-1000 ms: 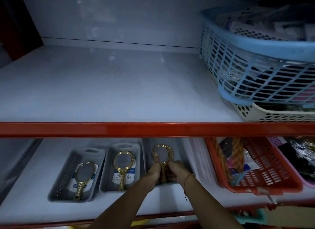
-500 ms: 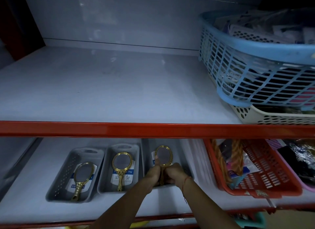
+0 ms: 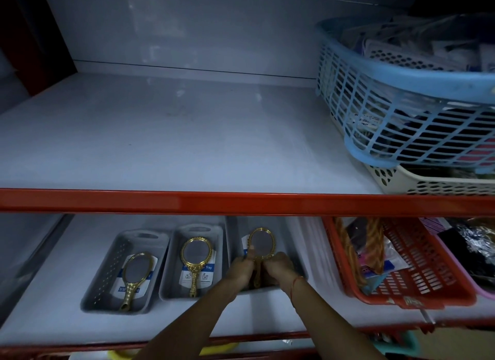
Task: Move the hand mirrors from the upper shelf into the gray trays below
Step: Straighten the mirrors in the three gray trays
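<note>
Both hands [image 3: 263,270] gripping mirror [image 3: 261,243], right tray [image 3: 292,239]

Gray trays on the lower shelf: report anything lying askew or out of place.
Nothing is badly off. The left tray sits angled away from the middle tray, and its mirror lies tilted. The third mirror is not yet let go: the left hand and right hand grip it over the right tray.
</note>
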A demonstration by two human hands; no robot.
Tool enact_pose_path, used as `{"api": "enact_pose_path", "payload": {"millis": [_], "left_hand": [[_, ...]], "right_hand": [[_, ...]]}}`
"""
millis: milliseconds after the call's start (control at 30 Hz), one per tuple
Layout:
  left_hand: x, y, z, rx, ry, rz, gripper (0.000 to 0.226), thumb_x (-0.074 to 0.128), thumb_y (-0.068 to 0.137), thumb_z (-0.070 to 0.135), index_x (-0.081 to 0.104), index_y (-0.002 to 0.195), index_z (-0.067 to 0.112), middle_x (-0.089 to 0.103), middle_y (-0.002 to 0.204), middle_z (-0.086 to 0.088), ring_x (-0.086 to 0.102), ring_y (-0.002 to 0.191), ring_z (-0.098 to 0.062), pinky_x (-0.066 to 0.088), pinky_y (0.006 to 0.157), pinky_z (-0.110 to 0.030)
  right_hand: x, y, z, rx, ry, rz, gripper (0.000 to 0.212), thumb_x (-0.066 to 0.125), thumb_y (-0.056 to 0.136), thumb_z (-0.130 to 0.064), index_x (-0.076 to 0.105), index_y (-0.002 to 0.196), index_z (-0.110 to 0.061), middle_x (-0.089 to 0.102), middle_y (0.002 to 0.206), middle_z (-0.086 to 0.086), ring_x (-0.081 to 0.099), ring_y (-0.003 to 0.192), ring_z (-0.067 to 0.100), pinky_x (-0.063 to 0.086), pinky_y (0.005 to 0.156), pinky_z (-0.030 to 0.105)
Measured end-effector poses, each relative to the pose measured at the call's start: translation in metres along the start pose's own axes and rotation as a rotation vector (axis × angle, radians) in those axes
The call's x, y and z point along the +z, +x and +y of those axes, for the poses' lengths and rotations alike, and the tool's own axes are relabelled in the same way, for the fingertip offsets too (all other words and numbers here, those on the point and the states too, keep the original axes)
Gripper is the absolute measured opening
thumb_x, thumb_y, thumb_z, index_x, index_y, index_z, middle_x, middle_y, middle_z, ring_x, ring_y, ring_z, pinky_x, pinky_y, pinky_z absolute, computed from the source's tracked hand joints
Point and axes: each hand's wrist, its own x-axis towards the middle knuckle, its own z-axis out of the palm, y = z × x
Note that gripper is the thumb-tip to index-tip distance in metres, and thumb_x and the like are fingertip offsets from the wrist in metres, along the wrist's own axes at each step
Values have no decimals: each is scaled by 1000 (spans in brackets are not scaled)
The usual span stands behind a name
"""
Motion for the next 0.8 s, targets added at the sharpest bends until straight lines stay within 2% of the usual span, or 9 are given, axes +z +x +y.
{"api": "enact_pose_path", "payload": {"millis": [67, 133, 233, 333, 400, 467, 533, 667, 800], "left_hand": [[-12, -11, -1, 211, 75, 77, 30, 42, 100, 30, 67, 92, 16, 70, 95, -5, 63, 95, -21, 47, 76, -21], [-29, -22, -4, 421, 171, 157, 23, 47, 98, 13, 69, 106, 14, 69, 101, 4, 64, 94, -13, 44, 74, -8], [-58, -39, -16, 583, 489, 236, 24, 50, 96, 15, 66, 114, 14, 65, 104, 4, 59, 89, -9, 42, 74, -6], [-83, -54, -37, 594, 720, 172, 20, 50, 94, 18, 65, 106, 14, 64, 105, -2, 58, 97, -17, 44, 82, -24], [-99, -67, -50, 567, 823, 134, 21, 48, 95, 27, 65, 103, 17, 63, 105, -1, 58, 99, -18, 45, 82, -27], [-109, -77, -61, 522, 958, 93, 31, 43, 98, 37, 62, 114, 19, 62, 114, -2, 57, 108, -19, 44, 88, -29], [-113, -86, -66, 467, 1076, 60, 40, 39, 99, 42, 54, 129, 20, 58, 128, -2, 53, 119, -20, 43, 95, -31], [-110, -94, -64, 445, 1238, 94, 41, 40, 100, 15, 43, 140, 21, 57, 135, -6, 55, 121, -24, 45, 98, -34], [-104, -101, -67, 448, 1289, 125, 57, 41, 90, -7, 45, 139, 21, 59, 132, -7, 57, 119, -27, 46, 97, -35]], "right_hand": [[1, 0, 4, -102, -129, 38, 17, 56, 88, -17, 64, 72, -13, 67, 82, 9, 60, 79, 21, 47, 66, 27], [6, -3, 9, -205, -234, 49, 21, 54, 91, -19, 68, 78, -11, 71, 90, 12, 62, 81, 21, 47, 69, 29], [13, -14, 20, -385, -432, 9, 30, 49, 96, -27, 71, 95, -6, 73, 96, 13, 57, 78, 15, 45, 69, 27], [18, -26, 31, -459, -548, -88, 35, 44, 98, -30, 66, 90, -5, 68, 89, 16, 60, 81, 23, 40, 70, 25], [23, -33, 39, -484, -635, -100, 39, 41, 98, -37, 68, 98, -10, 72, 97, 12, 64, 95, 27, 43, 87, 28], [27, -40, 43, -516, -735, -109, 38, 40, 96, -43, 68, 108, -20, 72, 106, 4, 63, 104, 23, 35, 104, 38], [29, -46, 44, -540, -811, -109, 36, 42, 96, -43, 64, 118, -26, 70, 116, 0, 60, 113, 20, 28, 109, 42], [35, -56, 48, -548, -829, -62, 35, 45, 96, -32, 60, 127, -26, 66, 127, -1, 56, 121, 19, 28, 113, 40], [44, -71, 58, -549, -834, -22, 34, 44, 97, -32, 61, 126, -27, 66, 128, -2, 57, 121, 17, 30, 111, 36]]}}
